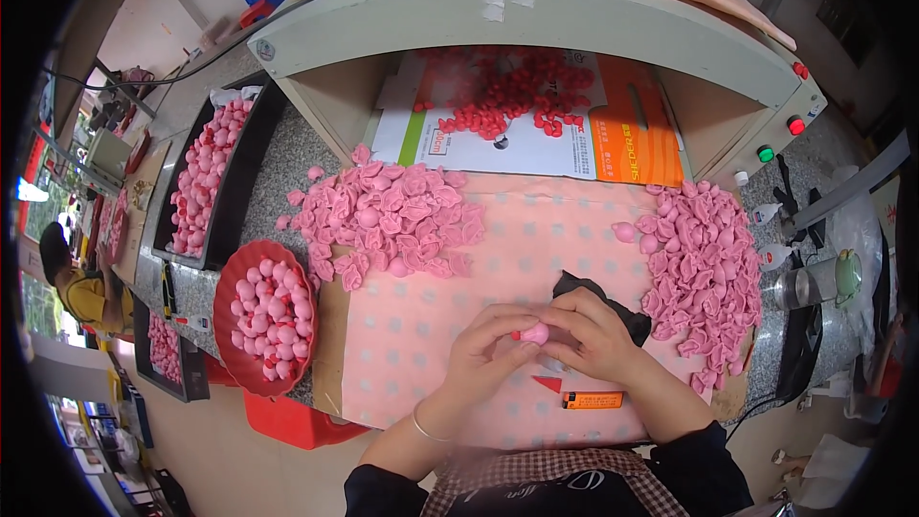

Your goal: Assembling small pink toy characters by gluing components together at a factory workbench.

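Note:
Both hands meet over the pink dotted cloth [536, 230] in front of me. My left hand [483, 349] and my right hand [593, 330] pinch one small pink rounded piece [534, 333] between their fingertips. A heap of pink soft pieces [392, 220] lies on the cloth to the upper left. A second heap of the same pink pieces [704, 268] lies to the right. A black rag [584, 285] peeks out behind my right hand.
A red basket [230, 273] of pink balls stands at the left edge, a long black tray [235, 191] of more behind it. Small red parts [507, 96] lie on card under a shelf. An orange lighter [592, 400] and a glass jar [814, 282] sit nearby.

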